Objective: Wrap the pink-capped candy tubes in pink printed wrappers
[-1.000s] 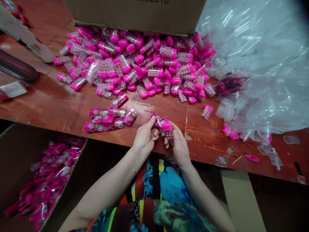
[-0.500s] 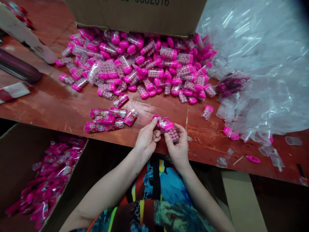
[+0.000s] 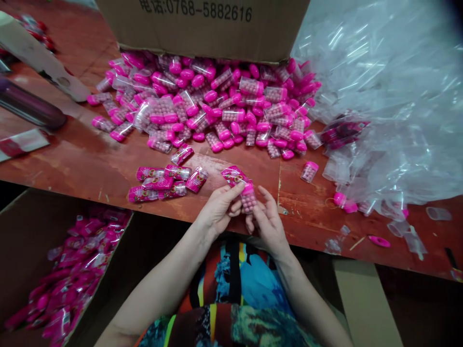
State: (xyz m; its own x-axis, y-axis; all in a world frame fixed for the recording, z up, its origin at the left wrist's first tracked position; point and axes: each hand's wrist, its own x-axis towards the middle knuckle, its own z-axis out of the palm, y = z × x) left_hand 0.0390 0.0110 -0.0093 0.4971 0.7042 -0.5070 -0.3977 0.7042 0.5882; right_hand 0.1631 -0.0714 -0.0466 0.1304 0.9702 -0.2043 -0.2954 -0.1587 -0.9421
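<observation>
A small clear candy bottle with a pink cap and pale pink balls is held between my hands above the table's front edge. My left hand is closed on it, thumb across the cap end. Against the cap lies a printed pink wrapper, pointing away from me; whether the cap is inside it I cannot tell. My right hand has its thumb and curled fingers at the bottle's lower end, its index finger lifted away. Left of my hands lie several wrapped bottles.
A large heap of capped candy bottles lies before a cardboard box. A clear plastic bag with empty bottles spreads at right. One loose bottle lies nearby. Below left, an open carton contains wrapped pieces.
The bottle has turned more upright, bottom toward me. My left thumb has shifted from the wrapper to the cap end, while my right index finger has come off the bottle.
</observation>
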